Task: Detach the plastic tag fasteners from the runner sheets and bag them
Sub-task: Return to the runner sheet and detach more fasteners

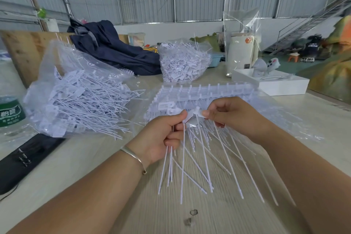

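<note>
White plastic tag fasteners (182,159) bunched in left hand (163,138), fingers curled round the stems, right hand (233,118) pinching a tag head (195,113) at runner sheet (205,95), filled bag (76,97) at 9 o'clock, second bag (184,62) at 12, wooden table (114,186) underneath

Little can be read here. Well to the left of the left hand (163,137), at the picture's edge, a clear water bottle (10,108) carries a green label (11,115) with two large white Chinese characters, apparently 怡寶; the smaller lines below them are too blurred to make out. Far beyond the right hand (233,116), a dark object (314,45) on the floor bears pale lettering too small to read. The print on the white tag (165,105) just above the hands is illegible.
</note>
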{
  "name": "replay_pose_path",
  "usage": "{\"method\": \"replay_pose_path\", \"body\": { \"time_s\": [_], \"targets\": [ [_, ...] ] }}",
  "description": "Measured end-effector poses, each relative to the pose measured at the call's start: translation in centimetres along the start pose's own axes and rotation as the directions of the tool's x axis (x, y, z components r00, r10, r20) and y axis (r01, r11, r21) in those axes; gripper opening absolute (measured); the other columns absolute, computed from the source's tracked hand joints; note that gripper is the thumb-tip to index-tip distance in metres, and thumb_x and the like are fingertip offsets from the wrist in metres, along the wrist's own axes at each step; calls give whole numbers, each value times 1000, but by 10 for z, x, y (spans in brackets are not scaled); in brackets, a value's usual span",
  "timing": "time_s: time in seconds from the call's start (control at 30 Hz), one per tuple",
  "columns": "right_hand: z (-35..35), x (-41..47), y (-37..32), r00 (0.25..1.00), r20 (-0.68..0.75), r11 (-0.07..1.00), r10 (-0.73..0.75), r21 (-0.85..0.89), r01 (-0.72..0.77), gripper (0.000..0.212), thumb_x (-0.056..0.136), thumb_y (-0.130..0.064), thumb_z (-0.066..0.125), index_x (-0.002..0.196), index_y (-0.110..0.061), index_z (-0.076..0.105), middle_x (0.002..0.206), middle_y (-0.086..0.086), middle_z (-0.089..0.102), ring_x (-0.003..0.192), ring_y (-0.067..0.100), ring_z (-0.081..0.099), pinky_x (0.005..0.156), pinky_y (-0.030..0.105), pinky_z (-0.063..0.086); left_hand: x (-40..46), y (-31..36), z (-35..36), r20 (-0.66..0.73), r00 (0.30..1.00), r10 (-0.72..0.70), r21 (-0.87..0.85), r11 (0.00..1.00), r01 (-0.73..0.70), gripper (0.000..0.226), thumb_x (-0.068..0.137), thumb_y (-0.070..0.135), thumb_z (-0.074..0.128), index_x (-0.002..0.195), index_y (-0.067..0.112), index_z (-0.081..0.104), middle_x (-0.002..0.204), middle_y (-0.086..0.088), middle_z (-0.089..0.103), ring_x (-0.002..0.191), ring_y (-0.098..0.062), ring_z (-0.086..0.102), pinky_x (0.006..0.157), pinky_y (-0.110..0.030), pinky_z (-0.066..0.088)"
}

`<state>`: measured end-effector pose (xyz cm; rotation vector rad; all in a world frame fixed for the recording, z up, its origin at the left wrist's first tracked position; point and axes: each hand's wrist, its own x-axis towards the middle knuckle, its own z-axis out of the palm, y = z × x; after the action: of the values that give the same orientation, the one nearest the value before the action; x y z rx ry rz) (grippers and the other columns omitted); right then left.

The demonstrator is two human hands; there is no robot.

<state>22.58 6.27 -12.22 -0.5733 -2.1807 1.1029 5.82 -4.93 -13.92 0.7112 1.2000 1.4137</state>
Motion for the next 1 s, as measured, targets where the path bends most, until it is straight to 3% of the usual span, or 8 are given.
{"method": "replay_pose_path", "body": {
  "time_s": [0.23, 0.33, 0.47, 0.57, 0.67, 0.77, 0.87, 1.0],
  "targets": [
    [0, -3, -4, 972, 229, 991, 52, 106, -78, 82, 68, -75, 66, 74, 6, 48, 56, 8, 38, 47, 15, 32, 44, 19, 32, -10, -2, 17, 367, 930, 7, -211, 975, 76, 14, 88, 28, 58, 87, 14, 58, 66, 6, 37, 37, -2, 29, 32, -11, 16],
    [-2, -6, -5, 948, 307, 990, 87, 81, -117, 79, 69, -82, 57, 68, -5, 43, 54, 7, 30, 43, 12, 28, 43, 21, 24, -11, 0, 20, 450, 892, 38, -199, 978, 59, 22, 90, 30, 58, 80, 14, 70, 64, 6, 40, 38, -2, 31, 32, -12, 17],
    [4, -6, -10, 965, 252, 992, 65, 89, -90, 57, 83, -62, 58, 61, -10, 53, 48, -1, 44, 40, 2, 41, 43, 8, 34, -9, 0, 16, 261, 959, 108, -125, 989, -77, 26, 86, 35, 62, 71, 16, 72, 61, 6, 45, 40, -3, 25, 38, -17, 8],
    [7, -4, -11, 984, 164, 996, 69, 51, -79, 45, 81, -55, 64, 62, -14, 60, 56, 2, 57, 50, 11, 49, 53, 17, 41, -5, 0, 11, 129, 984, 127, -105, 988, -113, 21, 81, 32, 68, 72, 14, 63, 60, 4, 54, 38, -2, 29, 36, -17, 9],
    [5, -2, -6, 997, -11, 981, 81, -178, -81, 53, 78, -53, 71, 70, -2, 59, 55, 1, 59, 52, 11, 50, 60, 24, 42, -2, 0, 6, 8, 993, 117, -26, 993, -117, 17, 83, 25, 70, 75, 14, 60, 61, 4, 55, 38, -3, 31, 31, -14, 16],
    [-1, 1, 0, 979, -180, 850, 93, -498, -172, 44, 71, -61, 72, 69, -18, 63, 59, -9, 56, 58, 6, 51, 74, 33, 38, 1, -2, 3, -103, 988, 114, 88, 991, -105, 11, 88, 16, 67, 83, 10, 60, 58, 3, 52, 37, -4, 29, 30, -14, 17],
    [2, 1, 1, 978, -185, 730, 92, -655, -193, 35, 78, -63, 64, 73, -28, 61, 66, -12, 54, 70, 3, 53, 85, 36, 29, 4, -6, 0, -129, 987, 100, 144, 986, -81, 12, 90, 16, 65, 83, 9, 58, 54, 2, 49, 36, -5, 27, 31, -15, 16],
    [11, 0, 0, 990, -127, 768, 65, -627, -131, 16, 94, -45, 53, 82, -40, 61, 74, -15, 60, 81, 1, 56, 92, 37, 25, 8, -4, -1, -122, 988, 94, 120, 990, -79, 10, 91, 14, 62, 85, 9, 58, 47, 3, 43, 33, -6, 26, 30, -15, 17]
  ]
}}
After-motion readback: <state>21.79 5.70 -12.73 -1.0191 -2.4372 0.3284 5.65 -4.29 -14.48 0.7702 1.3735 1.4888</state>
